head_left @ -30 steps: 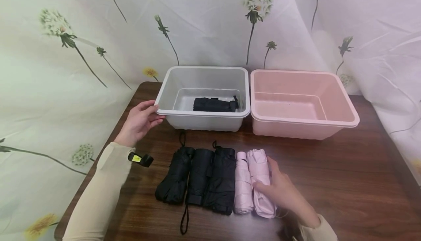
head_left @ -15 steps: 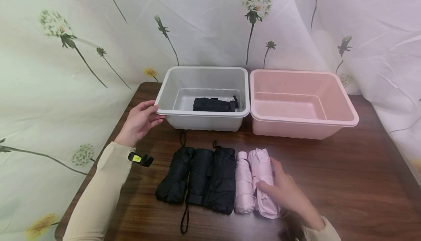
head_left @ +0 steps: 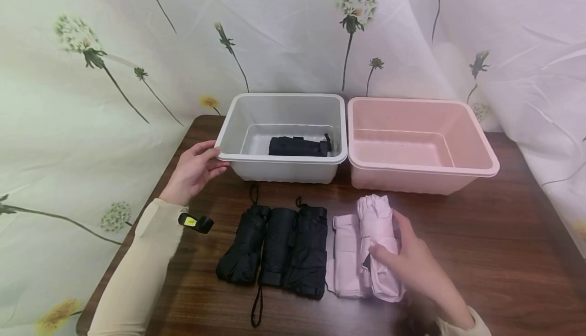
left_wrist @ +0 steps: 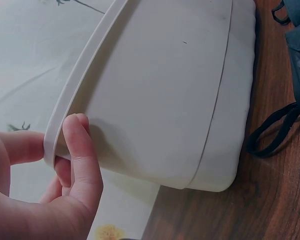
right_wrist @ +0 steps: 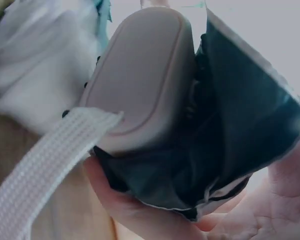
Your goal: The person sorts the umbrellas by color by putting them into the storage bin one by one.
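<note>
My left hand (head_left: 194,170) pinches the near-left corner of the grey-white bin (head_left: 284,169), thumb and fingers on its rim, as the left wrist view also shows. A folded black umbrella (head_left: 298,146) lies inside that bin. With my right hand (head_left: 414,259) I grip a folded pink umbrella (head_left: 377,244), tilted over the edge of a second pink umbrella (head_left: 349,259) on the table. In the right wrist view the held umbrella's handle end (right_wrist: 140,75) faces the camera, with a pale wrist strap (right_wrist: 60,160) and dark lining cloth beside it.
Three folded black umbrellas lie side by side: one at left (head_left: 244,244), one in the middle (head_left: 278,244) and one at right (head_left: 311,252). A pink bin (head_left: 412,179) stands right beside the grey-white one. A flowered cloth (head_left: 284,30) hangs behind the wooden table (head_left: 494,254).
My right hand has drawn the outer pink umbrella to the right and lifted it a little. The other pink umbrella has rolled, showing a broader side. My left hand stays on the bin rim.
</note>
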Available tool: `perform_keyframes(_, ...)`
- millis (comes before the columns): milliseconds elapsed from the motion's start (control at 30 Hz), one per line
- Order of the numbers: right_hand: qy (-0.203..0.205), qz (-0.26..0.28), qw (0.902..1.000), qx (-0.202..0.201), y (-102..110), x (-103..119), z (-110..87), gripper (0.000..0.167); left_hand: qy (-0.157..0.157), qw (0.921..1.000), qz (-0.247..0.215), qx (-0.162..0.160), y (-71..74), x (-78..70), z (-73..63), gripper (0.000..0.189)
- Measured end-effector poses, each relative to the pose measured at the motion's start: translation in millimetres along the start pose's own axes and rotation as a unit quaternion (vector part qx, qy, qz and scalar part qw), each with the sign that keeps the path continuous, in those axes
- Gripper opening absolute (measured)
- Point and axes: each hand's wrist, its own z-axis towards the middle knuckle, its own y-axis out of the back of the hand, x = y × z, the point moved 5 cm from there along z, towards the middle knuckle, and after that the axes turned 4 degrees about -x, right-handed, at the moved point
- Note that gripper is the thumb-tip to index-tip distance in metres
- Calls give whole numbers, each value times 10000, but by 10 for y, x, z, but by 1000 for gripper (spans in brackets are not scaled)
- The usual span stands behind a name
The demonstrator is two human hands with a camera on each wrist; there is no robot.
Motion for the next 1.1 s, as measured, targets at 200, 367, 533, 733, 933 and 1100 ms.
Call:
perform_keyframes(200,70,143,9997,-177,132,63,-34,90,-16,10000,23,-22,4,-2,3,54)
perform_keyframes(367,135,315,9990,-279,227,120,-71,89,-12,10000,-4,-12,5,-2,2,53)
perform_keyframes(533,299,484,9977,-373,328,186,-99,89,5,10000,-15,-3,4,-5,-2,51)
perform_keyframes(733,465,717,9950,-515,442,270,-104,89,25,10000,-35,3,-2,-12,-11,52)
perform_keyframes(933,723,1275,9871,-643,528,369,-77,87,18,10000,-18,-2,1,-10,-11,53)
perform_keyframes(1100,1099,1240,9807,-1039,615,475,-56,81,16,10000,-12,-3,-1,-4,-5,53)
